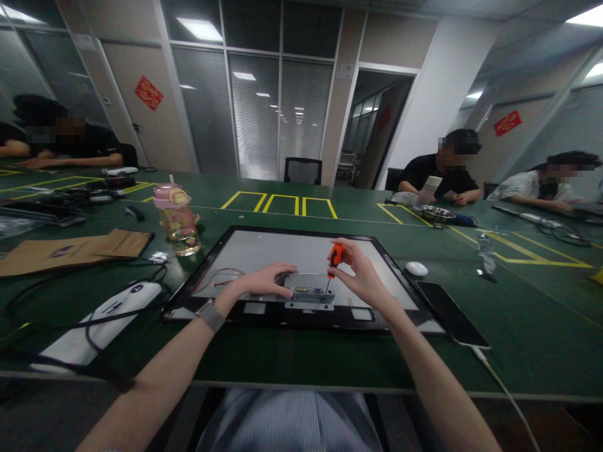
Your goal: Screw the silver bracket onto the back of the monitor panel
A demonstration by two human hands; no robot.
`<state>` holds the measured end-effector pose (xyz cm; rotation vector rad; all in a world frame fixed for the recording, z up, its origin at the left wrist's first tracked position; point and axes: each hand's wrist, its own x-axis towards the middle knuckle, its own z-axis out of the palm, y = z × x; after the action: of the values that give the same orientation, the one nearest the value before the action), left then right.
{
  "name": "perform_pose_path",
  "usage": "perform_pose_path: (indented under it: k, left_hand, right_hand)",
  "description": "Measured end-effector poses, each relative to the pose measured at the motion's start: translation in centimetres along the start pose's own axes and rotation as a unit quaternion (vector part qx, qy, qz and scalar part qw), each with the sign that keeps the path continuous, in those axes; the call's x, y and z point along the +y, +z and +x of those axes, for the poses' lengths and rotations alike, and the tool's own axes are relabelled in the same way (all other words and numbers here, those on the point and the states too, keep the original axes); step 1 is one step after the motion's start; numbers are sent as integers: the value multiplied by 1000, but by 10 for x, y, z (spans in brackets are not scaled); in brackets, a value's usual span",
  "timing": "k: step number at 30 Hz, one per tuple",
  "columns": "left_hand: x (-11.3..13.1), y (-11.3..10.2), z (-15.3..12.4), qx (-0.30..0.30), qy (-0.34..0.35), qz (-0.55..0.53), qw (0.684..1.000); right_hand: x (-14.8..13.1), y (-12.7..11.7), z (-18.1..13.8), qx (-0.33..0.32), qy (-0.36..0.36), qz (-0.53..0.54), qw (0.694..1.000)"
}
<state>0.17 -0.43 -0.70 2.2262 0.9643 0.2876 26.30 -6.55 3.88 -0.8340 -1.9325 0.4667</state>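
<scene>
A flat display panel (235,251) with a pale grey back and black frame lies on the table before me. Near its front edge sits a metal bracket (311,301) with connector ports along its front face. My left hand (264,280), with a watch on the wrist, grips the bracket's left end between thumb and fingers. An orange-and-black screwdriver (336,256) is pinched in my right hand (360,273). It stands nearly upright, its tip down at the bracket's right end; whether it sits in a screw is too small to tell. Thin wires (219,274) run left of my left hand.
A phone (452,312) with a white cable and a white mouse (417,269) lie at right. Leftward are a power strip (101,320), black cables, a brown paper envelope (75,251) and a pink-lidded bottle (176,220). Several people sit across the green table (282,358).
</scene>
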Motion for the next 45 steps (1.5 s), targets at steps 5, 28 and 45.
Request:
perform_pose_path:
  k: [5,28,45]
  left_hand:
    - [-1,0,1,-1,6,-2,1000]
    - [-3,1,1,0,9,8,1000]
    - [-1,2,4,11,17,16,1000]
  right_hand:
    - [-4,1,0,-19,-7,13,1000]
    - [-1,-1,1,25,29,11,999]
    - [6,52,-10,171,70,151,971]
